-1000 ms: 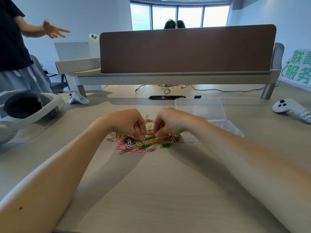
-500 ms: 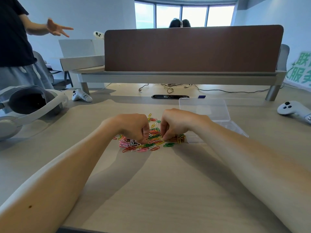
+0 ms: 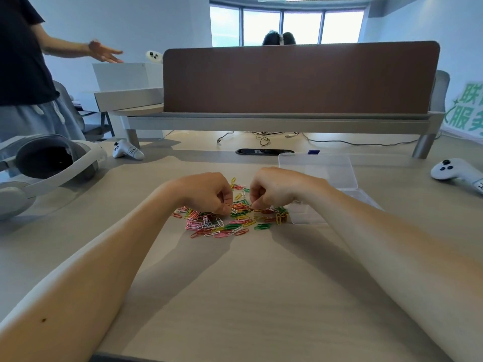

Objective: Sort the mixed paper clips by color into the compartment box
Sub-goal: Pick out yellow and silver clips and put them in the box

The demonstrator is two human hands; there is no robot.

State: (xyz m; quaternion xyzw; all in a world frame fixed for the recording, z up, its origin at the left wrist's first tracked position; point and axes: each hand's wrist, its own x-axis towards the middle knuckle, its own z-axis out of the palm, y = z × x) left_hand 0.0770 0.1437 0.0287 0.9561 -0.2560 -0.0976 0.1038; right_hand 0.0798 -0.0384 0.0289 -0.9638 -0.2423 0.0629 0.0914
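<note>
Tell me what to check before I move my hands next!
1. Box open: ok.
2. Box near the clips: ok, just right of the pile.
3. Clips sorted: not ok, colours all mixed on the table.
4. Left hand holding a clip: cannot tell, fingertips curl into the pile.
5. Right hand holding a clip: cannot tell, same.
6. Compartments free: cannot tell, partly hidden.
</note>
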